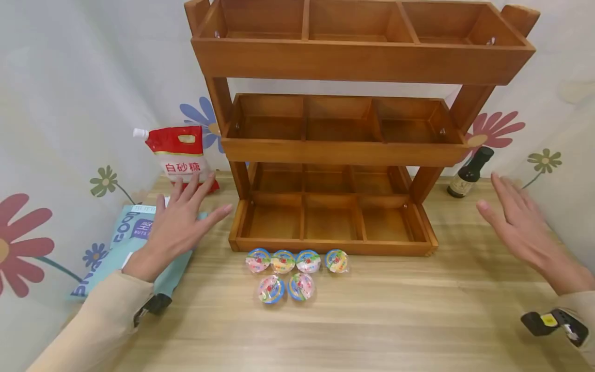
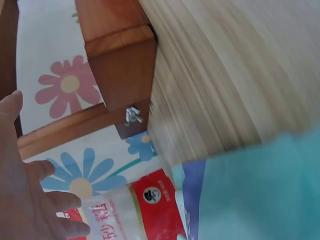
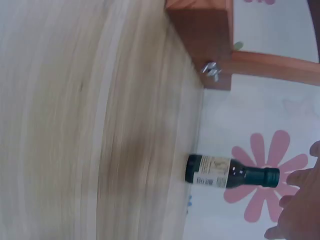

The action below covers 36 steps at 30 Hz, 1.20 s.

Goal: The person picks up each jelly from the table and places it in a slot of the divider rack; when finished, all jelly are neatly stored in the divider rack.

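Note:
My left hand (image 1: pixel 178 219) is spread with straight fingers above a light-blue snack bag (image 1: pixel 174 276) and just in front of a red-and-white bag of white sugar (image 1: pixel 183 155) with a white spout cap. It holds nothing. On the right, my right hand (image 1: pixel 522 222) hovers with fingers extended, also holding nothing, near a small dark bottle (image 1: pixel 466 173) with a green cap. The right wrist view shows that bottle (image 3: pixel 232 171) standing by the wall, apart from the fingers. Several small jelly cups (image 1: pixel 283 262) with colourful lids lie in two rows between the hands.
A brown wooden tiered rack (image 1: pixel 344 150) with divided compartments stands at the back centre, its bottom tray right behind the jelly cups. A flower-printed cloth (image 1: pixel 69 129) hangs behind and at the sides. The pale wooden tabletop (image 1: pixel 353 336) extends toward me.

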### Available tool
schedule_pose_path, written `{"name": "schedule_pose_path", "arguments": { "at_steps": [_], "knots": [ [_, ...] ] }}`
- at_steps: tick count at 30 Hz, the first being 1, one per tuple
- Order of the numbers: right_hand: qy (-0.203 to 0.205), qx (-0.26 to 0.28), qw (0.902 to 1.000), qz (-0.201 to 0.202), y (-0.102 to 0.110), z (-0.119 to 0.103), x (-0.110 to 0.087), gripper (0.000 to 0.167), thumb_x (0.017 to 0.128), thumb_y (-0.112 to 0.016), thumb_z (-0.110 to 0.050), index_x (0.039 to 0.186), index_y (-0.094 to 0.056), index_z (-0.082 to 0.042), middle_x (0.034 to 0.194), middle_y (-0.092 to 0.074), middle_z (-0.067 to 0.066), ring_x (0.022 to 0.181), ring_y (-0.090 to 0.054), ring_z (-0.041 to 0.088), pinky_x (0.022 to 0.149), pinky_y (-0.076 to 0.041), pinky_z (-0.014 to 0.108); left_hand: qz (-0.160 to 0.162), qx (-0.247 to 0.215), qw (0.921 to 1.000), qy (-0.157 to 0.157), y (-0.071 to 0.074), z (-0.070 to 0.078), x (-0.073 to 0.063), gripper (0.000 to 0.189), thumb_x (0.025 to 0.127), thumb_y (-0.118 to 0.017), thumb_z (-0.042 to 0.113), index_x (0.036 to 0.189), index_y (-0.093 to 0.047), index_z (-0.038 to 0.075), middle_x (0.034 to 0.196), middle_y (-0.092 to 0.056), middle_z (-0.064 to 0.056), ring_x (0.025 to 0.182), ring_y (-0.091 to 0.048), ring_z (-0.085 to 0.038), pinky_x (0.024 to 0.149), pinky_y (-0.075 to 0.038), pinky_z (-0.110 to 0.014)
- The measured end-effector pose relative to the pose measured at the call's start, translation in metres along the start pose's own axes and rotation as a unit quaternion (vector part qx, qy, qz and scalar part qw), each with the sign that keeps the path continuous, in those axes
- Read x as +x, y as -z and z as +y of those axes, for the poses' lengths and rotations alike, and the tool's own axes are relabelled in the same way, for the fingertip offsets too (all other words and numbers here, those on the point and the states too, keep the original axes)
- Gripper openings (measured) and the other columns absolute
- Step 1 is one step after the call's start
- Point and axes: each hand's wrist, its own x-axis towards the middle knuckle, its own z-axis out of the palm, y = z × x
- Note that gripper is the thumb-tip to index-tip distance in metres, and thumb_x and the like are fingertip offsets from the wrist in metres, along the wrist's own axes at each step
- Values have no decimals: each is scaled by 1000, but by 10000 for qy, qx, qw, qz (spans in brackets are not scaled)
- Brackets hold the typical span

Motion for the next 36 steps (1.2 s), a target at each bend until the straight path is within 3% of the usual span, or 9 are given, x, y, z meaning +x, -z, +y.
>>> {"name": "schedule_pose_path", "arguments": {
  "at_steps": [5, 8, 10, 15, 17, 19, 28, 33, 36],
  "knots": [
    [203, 964, 9951, 128, 0, -9, -2, 67, 115, -33, -28, 171, -3, -11, 174, -1, 27, 159, 4, 46, 126, 12, 54, 100, -372, 9992, -46, -1, 6, 1, 90, 100, -49, 73, 171, -23, 24, 176, -17, -16, 158, -11, -50, 115, -9, -84],
    [136, 1887, 9819, 43, -3, -15, -5, 62, 116, -28, -26, 172, -4, -19, 176, -4, 22, 161, -2, 31, 127, 4, 46, 180, -670, 9976, -70, -2, 9, 1, 87, 101, -53, 69, 171, -26, 25, 175, -20, -14, 157, -18, -48, 115, -18, -82],
    [149, 2326, 9725, 29, -6, -20, -6, 59, 117, -25, -26, 173, -6, -21, 177, -10, 16, 159, -12, 17, 125, -8, 28, 240, -978, 9949, -102, -3, 9, 0, 84, 102, -56, 66, 170, -29, 25, 175, -21, -12, 157, -23, -45, 116, -24, -78],
    [474, 3813, 9231, 144, -12, -33, -5, 55, 117, -30, -18, 171, -19, -15, 169, -35, 3, 147, -36, 8, 109, -36, 10, 413, -1720, 9842, -29, -7, 9, -1, 78, 103, -62, 58, 169, -34, 27, 171, -35, -8, 153, -35, -40, 116, -30, -73],
    [492, 4254, 9035, 178, -14, -39, -5, 54, 117, -35, -15, 170, -25, -15, 163, -42, 0, 143, -41, 9, 106, -42, 12, 472, -1981, 9790, 38, -9, 9, -1, 75, 103, -63, 55, 168, -36, 29, 168, -41, -8, 150, -39, -39, 115, -34, -72],
    [459, 4466, 8933, 226, -15, -47, -5, 54, 115, -39, -10, 169, -30, -14, 159, -47, 2, 140, -46, 9, 103, -45, 13, 500, -2250, 9730, 124, -11, 9, -1, 73, 103, -65, 53, 167, -38, 31, 166, -44, -8, 149, -41, -37, 115, -37, -70],
    [487, 4830, 8740, 222, -25, -82, -5, 56, 109, -50, 4, 163, -42, -9, 146, -64, 1, 125, -64, 10, 101, -49, 16, 645, -3418, 9374, 153, -17, 11, -1, 60, 106, -67, 33, 161, -48, 19, 159, -52, -5, 143, -51, -33, 113, -48, -53],
    [632, 4773, 8763, 181, -31, -97, -5, 54, 108, -52, 6, 160, -45, -5, 142, -67, 3, 120, -68, 12, 101, -51, 18, 632, -4075, 9109, 133, -23, 10, -1, 54, 106, -67, 23, 157, -53, 11, 155, -56, -8, 140, -55, -33, 105, -51, -24],
    [662, 4676, 8813, 163, -36, -105, -4, 52, 108, -54, 5, 158, -48, -4, 139, -69, 4, 120, -69, 14, 100, -52, 19, 657, -4402, 8953, 184, -28, 9, -1, 51, 106, -67, 21, 154, -56, 7, 153, -58, -11, 137, -57, -35, 99, -53, -20]
  ]
}}
